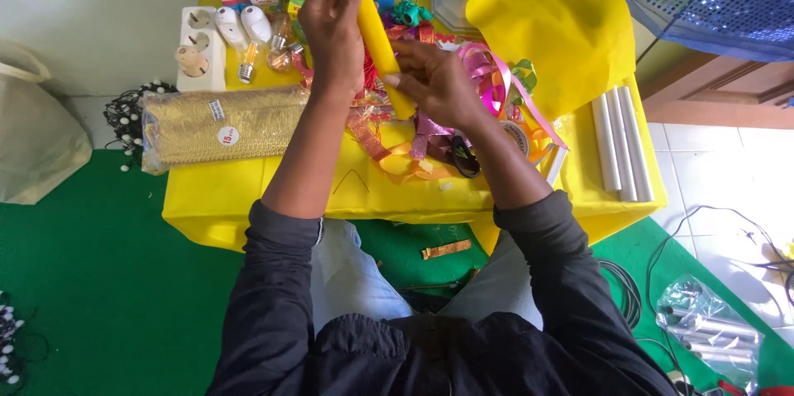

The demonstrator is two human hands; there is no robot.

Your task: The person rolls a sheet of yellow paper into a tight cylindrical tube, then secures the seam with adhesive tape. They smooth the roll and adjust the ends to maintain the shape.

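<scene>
My left hand (333, 28) is wrapped around the upper part of a yellow paper-covered tube (375, 34) that slants from the top edge down to the right. My right hand (434, 82) grips the tube's lower end, fingers curled over it. Both hands are held above a low table covered in yellow cloth (248, 189). Right under them lies a tangle of pink, orange and gold ribbons (430, 144). A loose yellow sheet (562, 24) lies crumpled to the right of my right hand.
A bag of gold trim (215, 123), a white socket strip (201, 45), light bulbs (248, 32) and small boxes sit at the table's left and back. Three white tubes (622, 144) lie at its right. A green mat (116, 280), cables (628, 293) and a clear bag of tubes (711, 330) are on the floor.
</scene>
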